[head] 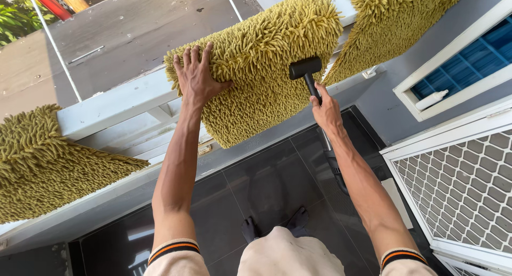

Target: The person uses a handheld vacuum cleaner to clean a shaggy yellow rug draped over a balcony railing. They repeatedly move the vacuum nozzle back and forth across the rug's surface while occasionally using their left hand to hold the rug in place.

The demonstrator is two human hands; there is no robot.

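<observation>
Over the white railing (114, 103) hangs the shaggy olive-green mat (261, 68) I'm working on, draped across the top rail with its lower edge dangling above the dark tiled floor (266, 180). My worry is the mat sliding — it only rests on the rail, and a hard blow near its right side could tug it off toward the floor or over the far side if the left hand (196, 76) lets up. The other risk is the black mallet (305, 68) glancing off the soft pile and striking the rail, or swinging wide toward the left hand's fingers. That left hand lies flat on the mat's upper left corner, 5 fingers spread wide and pressing down, holding nothing, arm stretched nearly straight. The right hand (325, 111) is wrapped tight around the mallet's thin handle, wrist cocked, head touching or just off the pile — I cannot tell which. 2 more mats (42, 159) hang either side.
</observation>
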